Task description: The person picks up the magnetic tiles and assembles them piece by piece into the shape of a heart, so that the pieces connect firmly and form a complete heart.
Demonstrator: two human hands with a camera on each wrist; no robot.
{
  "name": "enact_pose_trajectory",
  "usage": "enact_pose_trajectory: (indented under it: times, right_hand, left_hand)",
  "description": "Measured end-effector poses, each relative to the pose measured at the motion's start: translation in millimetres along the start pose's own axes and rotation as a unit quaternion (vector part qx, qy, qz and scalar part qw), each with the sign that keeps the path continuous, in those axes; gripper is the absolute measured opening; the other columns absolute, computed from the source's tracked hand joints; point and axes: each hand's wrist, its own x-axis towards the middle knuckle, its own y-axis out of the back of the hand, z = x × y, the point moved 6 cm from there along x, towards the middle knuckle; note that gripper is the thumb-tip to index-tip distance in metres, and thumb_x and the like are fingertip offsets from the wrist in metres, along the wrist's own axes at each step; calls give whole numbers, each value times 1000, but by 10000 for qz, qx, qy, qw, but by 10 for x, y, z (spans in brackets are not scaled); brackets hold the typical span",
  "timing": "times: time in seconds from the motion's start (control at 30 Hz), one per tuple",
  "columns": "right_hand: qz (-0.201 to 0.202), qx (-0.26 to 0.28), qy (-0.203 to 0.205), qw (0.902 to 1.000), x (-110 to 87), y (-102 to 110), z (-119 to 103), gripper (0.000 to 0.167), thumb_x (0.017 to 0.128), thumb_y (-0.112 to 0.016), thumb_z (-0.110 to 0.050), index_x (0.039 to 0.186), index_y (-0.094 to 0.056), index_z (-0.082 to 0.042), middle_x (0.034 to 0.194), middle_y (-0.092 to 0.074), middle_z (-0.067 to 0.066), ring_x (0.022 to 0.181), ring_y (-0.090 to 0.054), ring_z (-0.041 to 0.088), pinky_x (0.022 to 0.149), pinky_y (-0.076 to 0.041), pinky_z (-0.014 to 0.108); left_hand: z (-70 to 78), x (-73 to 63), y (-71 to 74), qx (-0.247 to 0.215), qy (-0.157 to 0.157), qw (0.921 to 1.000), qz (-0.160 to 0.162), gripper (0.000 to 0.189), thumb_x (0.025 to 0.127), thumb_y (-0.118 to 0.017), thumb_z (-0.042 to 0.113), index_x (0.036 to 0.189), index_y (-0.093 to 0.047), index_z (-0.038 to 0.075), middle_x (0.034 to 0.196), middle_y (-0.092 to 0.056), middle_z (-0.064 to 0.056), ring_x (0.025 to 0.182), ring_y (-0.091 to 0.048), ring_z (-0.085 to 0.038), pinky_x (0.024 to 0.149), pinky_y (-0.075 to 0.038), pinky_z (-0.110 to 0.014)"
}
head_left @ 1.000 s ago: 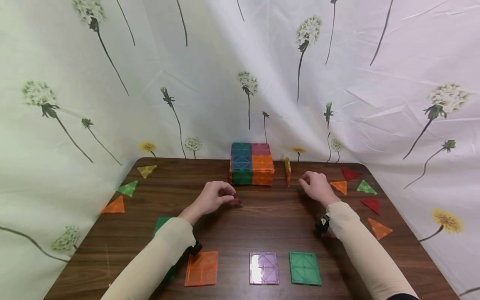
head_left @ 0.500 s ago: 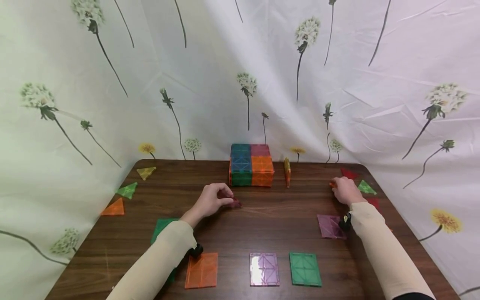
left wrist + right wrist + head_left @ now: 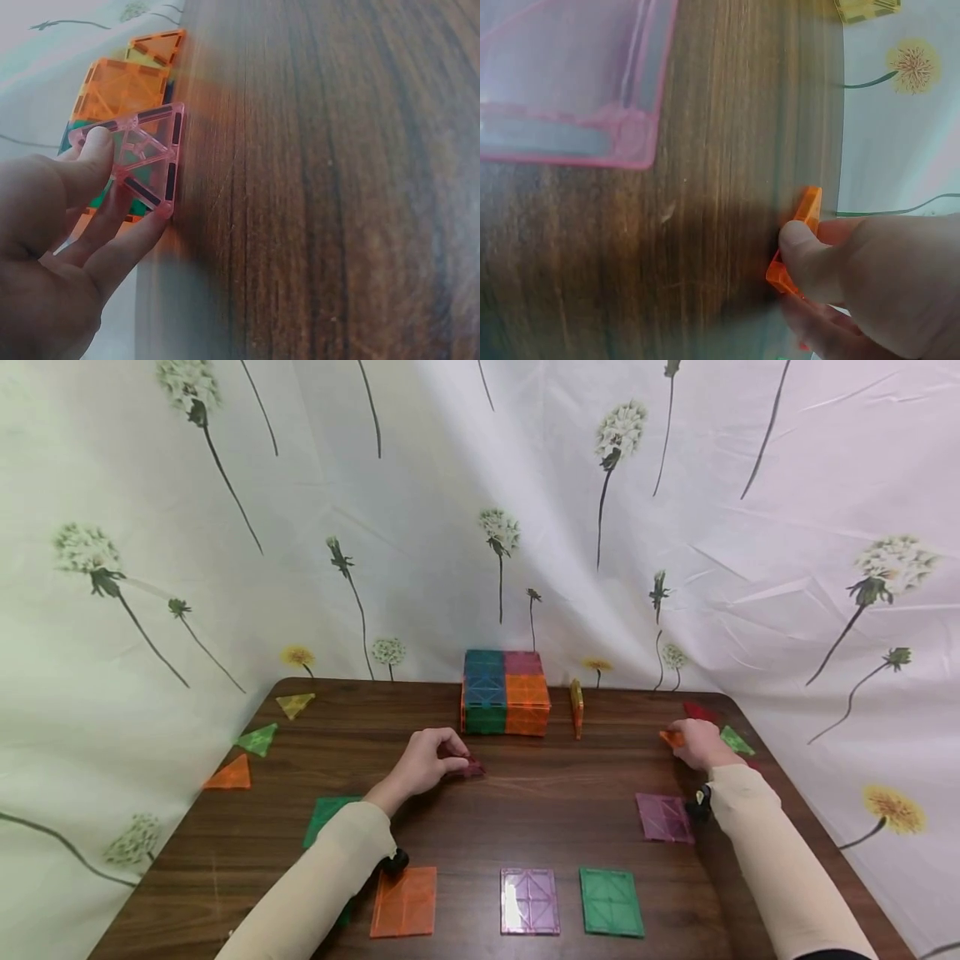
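Narrowly gripped in the left hand (image 3: 423, 762), pinched between thumb and fingers: pink triangular magnetic tile (image 3: 150, 154), tilted, on the near side of the box of square tiles (image 3: 483, 687) and apart from it. Likewise pinched in the right hand (image 3: 697, 745), toward the far right of the table (image 3: 555, 810): orange triangular magnetic tile (image 3: 810, 204), near the red triangular tile (image 3: 699, 711) and the green triangular tile (image 3: 737, 741). Unable to confirm contact of either held tile with the table. Found upright just right of the box: yellow tile (image 3: 577, 708). Judged to be at the picking-up step. Judged to call next for a clean lift at right, avoiding magnetic snagging on neighbouring tiles, with left pinch held steady.
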Motion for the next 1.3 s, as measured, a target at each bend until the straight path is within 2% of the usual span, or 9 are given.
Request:
enact_pose_trajectory:
  times: [0.2, 0.3, 0.47, 0.57, 0.7, 0.83, 0.97, 1.13, 1.3]
  right_hand:
    - [-95, 259, -273, 9992, -28, 22, 21, 44, 81, -86, -6, 116, -68, 13, 104, -63, 32, 101, -53, 52, 87, -43, 64]
    - [-72, 455, -299, 9985, -34, 25, 5, 41, 82, -87, -5, 116, -68, 11, 106, -59, 32, 104, -49, 52, 88, -45, 62]
    - [464, 770, 345, 9954, -41, 105, -136, 38, 79, -85, 4, 112, -69, 10, 104, -65, 29, 100, -57, 45, 85, -52, 59]
    - [680, 1179, 507, 9894, -51, 183, -273, 41, 80, -86, 3, 117, -68, 8, 103, -70, 25, 93, -64, 39, 83, -55, 56]
    - [767, 1871, 503, 9781, -48, 267, -523, 39, 83, -87, 1, 118, -70, 3, 102, -72, 18, 90, -69, 31, 81, -59, 50]
    - [829, 2106, 926, 9696, -24, 317, -866, 28, 84, -87, 0, 109, -74, -3, 97, -75, 10, 88, -72, 25, 80, -61, 45]
    - [587, 2204, 1339, 9644, -6, 298, -1229, 23, 88, -85, -4, 108, -77, -8, 96, -76, 2, 88, -71, 18, 78, -61, 40]
    - [272, 2114, 1902, 9583, 57, 191, -1663, 20, 92, -82, -8, 112, -77, -9, 99, -76, 1, 87, -71, 13, 76, -60, 35]
    - [264, 1701, 2524, 9522, 128, 67, -2059, 15, 93, -82, -11, 107, -77, -11, 95, -74, -1, 81, -67, 8, 72, -59, 29]
  left_hand:
    - [3, 3, 9, -4, 94, 10000, -12, 11, 88, -85, 8, 91, -76, 14, 91, -74, 2, 90, -66, -15, 88, -57, -42]
    - [2, 8, 9, 9, 121, 9999, 11, 11, 89, -85, 8, 91, -76, 13, 91, -74, 2, 90, -66, -16, 88, -57, -42]
    - [-2, 12, 0, 13, 118, 9999, 31, 11, 89, -85, 8, 91, -76, 13, 91, -74, 1, 90, -66, -17, 88, -57, -42]
    - [-12, 14, -9, 29, 101, 9999, 29, 11, 89, -85, 9, 91, -75, 13, 92, -74, 1, 91, -66, -17, 89, -57, -42]
    - [-12, 8, -11, 70, 81, 9999, 45, 11, 89, -85, 9, 91, -75, 13, 91, -74, 1, 91, -66, -16, 89, -56, -42]
    - [-1, 1, -15, 73, 123, 9999, 27, 12, 88, -85, 9, 91, -75, 13, 91, -73, 2, 90, -66, -16, 88, -56, -42]
    - [28, 12, -25, 55, 78, 10000, -23, 11, 89, -85, 9, 91, -75, 13, 91, -73, 1, 90, -66, -17, 88, -57, -42]
    - [61, 23, -44, 94, -47, 9999, -76, 11, 89, -85, 10, 92, -75, 14, 92, -73, 2, 90, -66, -16, 88, -57, -42]
    - [86, 23, -69, 95, -103, 9999, -96, 11, 89, -85, 10, 92, -75, 13, 91, -73, 2, 89, -66, -15, 88, -57, -42]
